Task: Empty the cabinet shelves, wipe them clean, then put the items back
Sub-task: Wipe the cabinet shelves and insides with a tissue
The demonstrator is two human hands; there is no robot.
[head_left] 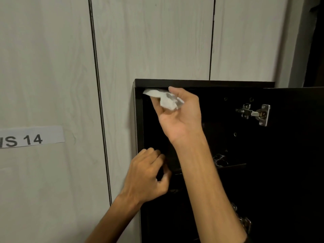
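Pale wood-grain wall panels [150, 41] filled the background — dark vertical seams [98, 81] ran between them. A white paper label [31, 136], printed "S 14" with its left end cut off by the frame edge, was stuck to the left panel.

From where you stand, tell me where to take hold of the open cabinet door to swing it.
Probably grip the cabinet door by its free edge, out of frame to the right, coming from the front. The hinge sits on its left side by the cabinet, so that side pivots. The right hand holds the tissue; use the left hand.
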